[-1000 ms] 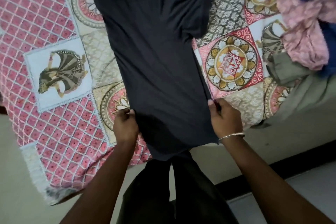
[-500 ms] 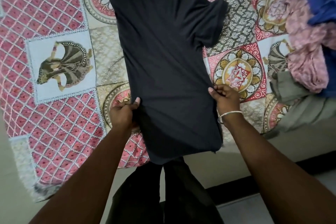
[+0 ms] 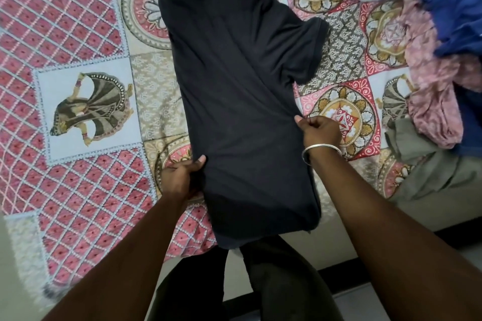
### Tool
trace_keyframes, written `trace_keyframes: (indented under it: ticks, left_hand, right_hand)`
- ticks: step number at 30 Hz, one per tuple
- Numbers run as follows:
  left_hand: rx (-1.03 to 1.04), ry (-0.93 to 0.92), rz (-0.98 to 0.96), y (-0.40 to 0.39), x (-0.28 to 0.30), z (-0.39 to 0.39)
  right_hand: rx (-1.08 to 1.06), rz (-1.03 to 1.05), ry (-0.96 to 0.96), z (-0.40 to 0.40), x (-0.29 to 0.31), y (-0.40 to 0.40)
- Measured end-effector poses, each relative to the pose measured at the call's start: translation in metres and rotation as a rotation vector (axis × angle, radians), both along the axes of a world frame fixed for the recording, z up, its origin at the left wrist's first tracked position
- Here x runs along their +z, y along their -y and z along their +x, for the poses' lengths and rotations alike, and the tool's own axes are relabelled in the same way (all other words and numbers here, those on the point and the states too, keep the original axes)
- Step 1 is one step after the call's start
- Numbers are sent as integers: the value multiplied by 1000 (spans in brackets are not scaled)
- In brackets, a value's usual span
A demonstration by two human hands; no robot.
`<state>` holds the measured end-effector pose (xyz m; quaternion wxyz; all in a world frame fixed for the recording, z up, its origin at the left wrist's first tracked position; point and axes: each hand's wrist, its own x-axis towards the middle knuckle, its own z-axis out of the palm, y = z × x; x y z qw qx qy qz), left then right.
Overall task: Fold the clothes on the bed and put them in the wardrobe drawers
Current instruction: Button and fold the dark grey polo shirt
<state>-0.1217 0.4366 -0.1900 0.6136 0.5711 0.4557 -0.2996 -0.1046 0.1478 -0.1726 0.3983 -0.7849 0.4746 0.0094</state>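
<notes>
Your left hand (image 3: 182, 177) grips the left edge of the black shirt (image 3: 240, 101), thumb laid on top of the cloth and fingers curled under it. Your right hand (image 3: 319, 131) pinches the shirt's right edge between thumb and fingertips, slightly farther from you than the left grip; a silver bangle (image 3: 321, 151) circles that wrist. The shirt lies flat on the bed between the two grips, stretching away from them to its collar end at the far side, with one short sleeve (image 3: 309, 52) spread out beyond the right hand. Its hem hangs over the bed edge, nearer to you than both hands. No brand, label or writing can be read on the shirt. Under it lies a patterned bedspread (image 3: 78, 34), red lattice to the left of the left grip, medallion squares to the right. Right of the right hand sits a heap of unfolded clothes: an olive garment (image 3: 427, 164) nearest, a pink printed one (image 3: 427, 91) beyond it, a blue one (image 3: 459, 21) farthest. None of these touches the shirt.
</notes>
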Motion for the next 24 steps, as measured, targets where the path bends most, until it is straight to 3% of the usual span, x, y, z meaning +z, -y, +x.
trace_keyframes:
  ticks: [4,10,15,19,21,24]
  left_hand:
    - [12,-22,-21,0,3,1]
    - [9,32,40,4,9,0]
    - [-276,275,144,12,26,-29]
    - [-453,246,171,14,39,-74]
    - [-440,225,149,15,46,-92]
    - [-319,198,81,19,60,-109]
  right_hand:
    - [71,-103,73,-17,8,-18]
    - [303,-241,-62,-79,14,-21]
    - [435,-176,24,-102,22,-13]
    - [512,14,-37,-119,20,-7]
    - [580,28,-89,-131,16,0]
    - [518,71,-1,-147,22,12]
